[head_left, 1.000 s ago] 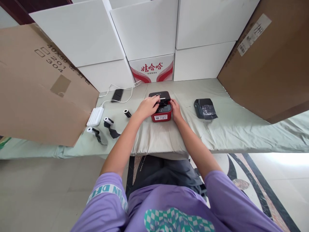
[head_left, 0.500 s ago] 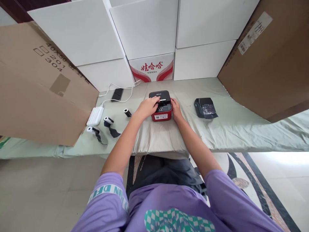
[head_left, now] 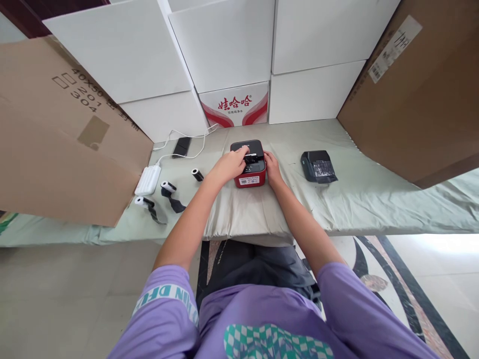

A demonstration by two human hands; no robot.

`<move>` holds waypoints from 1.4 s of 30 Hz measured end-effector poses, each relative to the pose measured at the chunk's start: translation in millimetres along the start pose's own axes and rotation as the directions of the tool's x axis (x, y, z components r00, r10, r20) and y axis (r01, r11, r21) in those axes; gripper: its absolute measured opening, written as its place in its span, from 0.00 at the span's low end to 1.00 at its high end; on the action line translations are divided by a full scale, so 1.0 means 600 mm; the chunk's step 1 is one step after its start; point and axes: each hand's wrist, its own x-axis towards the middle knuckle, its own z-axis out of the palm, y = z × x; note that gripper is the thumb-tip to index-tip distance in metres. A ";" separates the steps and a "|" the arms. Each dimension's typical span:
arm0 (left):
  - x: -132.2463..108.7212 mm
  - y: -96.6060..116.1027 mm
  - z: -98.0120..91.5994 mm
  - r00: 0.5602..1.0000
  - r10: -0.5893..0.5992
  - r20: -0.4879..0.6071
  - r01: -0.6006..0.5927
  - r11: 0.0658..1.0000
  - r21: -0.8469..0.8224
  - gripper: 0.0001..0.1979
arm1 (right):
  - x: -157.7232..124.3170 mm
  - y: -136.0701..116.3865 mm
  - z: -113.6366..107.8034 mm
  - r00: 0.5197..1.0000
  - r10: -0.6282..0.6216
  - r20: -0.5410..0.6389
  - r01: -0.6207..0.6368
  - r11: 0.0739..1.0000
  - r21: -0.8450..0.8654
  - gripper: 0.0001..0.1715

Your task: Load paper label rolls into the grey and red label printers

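Observation:
A boxy red and black machine that looks like a label printer sits on the cloth-covered table in front of me. My left hand lies over its black top from the left, with fingers on the lid and the thumb near the slot in the middle. Along the right side, my right hand wraps the casing and steadies it; its fingertips are partly hidden behind the machine. Left of my left forearm stands a small roll. Farther left lie two more rolls, one with a dark strip unwound, the other also trailing dark strip.
A black device with a taped-looking front rests to the right. On the left are a white power bank, a white cable and a dark phone. White boxes stand behind; cardboard panels flank both sides.
My left hand has shifted very slightly on the lid, and its fingers look a little more bent. The right hand and the machine stay in place.

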 end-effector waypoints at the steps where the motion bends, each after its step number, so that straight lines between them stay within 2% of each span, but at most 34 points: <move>1: -0.001 -0.002 0.003 1.000 0.007 -0.008 -0.007 1.000 -0.015 0.24 | 0.000 -0.001 0.000 1.000 0.003 -0.001 -0.003 1.000 -0.005 0.35; 5: -0.002 -0.007 0.011 1.000 0.013 -0.028 -0.014 0.999 -0.050 0.22 | -0.002 -0.003 0.002 1.000 0.011 -0.010 -0.012 1.000 -0.013 0.38; 10: 0.005 -0.003 0.013 0.998 -0.036 -0.046 0.034 0.998 -0.057 0.19 | -0.005 -0.007 0.003 0.999 0.019 0.028 -0.020 1.000 0.011 0.40; 15: 0.007 -0.002 0.015 0.998 -0.044 -0.053 0.041 0.998 -0.050 0.20 | -0.004 -0.009 -0.001 0.996 0.054 0.074 -0.061 0.993 0.096 0.37; 23: -0.002 0.004 0.022 0.997 -0.062 -0.052 0.057 0.995 -0.080 0.23 | 0.005 -0.020 -0.002 0.996 0.053 0.078 -0.057 0.997 0.055 0.31; 28: -0.007 -0.014 0.039 0.993 -0.080 -0.083 0.060 0.972 -0.226 0.24 | -0.001 -0.024 -0.003 0.998 -0.001 0.071 0.002 1.000 -0.012 0.29; 31: -0.017 -0.041 0.078 0.967 -0.157 -0.203 0.047 0.887 -0.460 0.31 | -0.008 -0.042 -0.021 0.994 0.019 0.105 -0.007 0.994 -0.109 0.31; 33: -0.025 -0.057 0.111 0.938 -0.263 -0.224 0.067 0.774 -0.630 0.37 | -0.016 -0.062 -0.040 0.970 0.044 0.240 0.002 0.982 -0.187 0.38; 35: -0.032 -0.066 0.141 0.939 -0.300 -0.166 0.078 0.658 -0.749 0.39 | -0.026 -0.086 -0.057 0.900 0.050 0.434 0.064 0.968 -0.243 0.50; 37: -0.032 -0.067 0.160 0.958 -0.263 -0.113 0.060 0.572 -0.818 0.42 | -0.037 -0.106 -0.067 0.840 0.020 0.542 0.157 0.947 -0.280 0.56; 39: -0.022 -0.063 0.167 0.977 -0.194 -0.087 0.026 0.518 -0.855 0.50 | -0.042 -0.123 -0.072 0.847 -0.029 0.531 0.241 0.911 -0.335 0.54; 42: 0.020 -0.049 0.158 0.991 -0.076 -0.106 -0.054 0.505 -0.861 0.64 | -0.030 -0.147 -0.084 0.887 -0.095 0.453 0.307 0.853 -0.422 0.50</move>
